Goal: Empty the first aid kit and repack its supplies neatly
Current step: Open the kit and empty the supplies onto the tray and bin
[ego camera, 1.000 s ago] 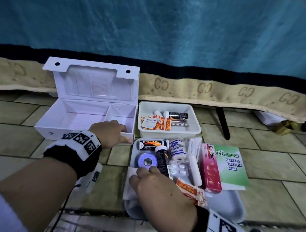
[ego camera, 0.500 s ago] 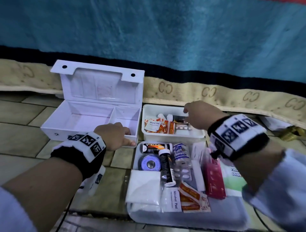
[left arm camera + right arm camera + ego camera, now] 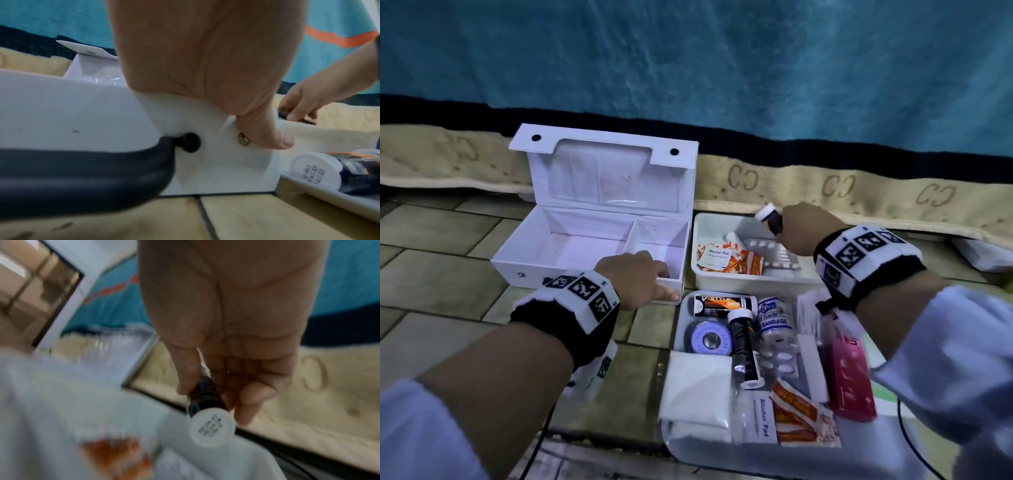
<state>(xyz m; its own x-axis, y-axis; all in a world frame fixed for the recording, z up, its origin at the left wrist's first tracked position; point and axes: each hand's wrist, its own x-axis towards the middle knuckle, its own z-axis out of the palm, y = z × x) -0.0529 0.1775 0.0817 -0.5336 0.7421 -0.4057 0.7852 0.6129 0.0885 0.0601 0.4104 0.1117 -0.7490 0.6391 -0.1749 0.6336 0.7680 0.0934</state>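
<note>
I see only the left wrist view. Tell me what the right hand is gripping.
Observer: The right hand holds a dark tube with a white cap above the bin.
Operator: Report the inside of the kit.
Observer: Both compartments of the kit look empty, and its lid stands open.
Operator: List what lies in that bin.
Observer: Orange sachets, an alcohol pad and a blister pack.
</note>
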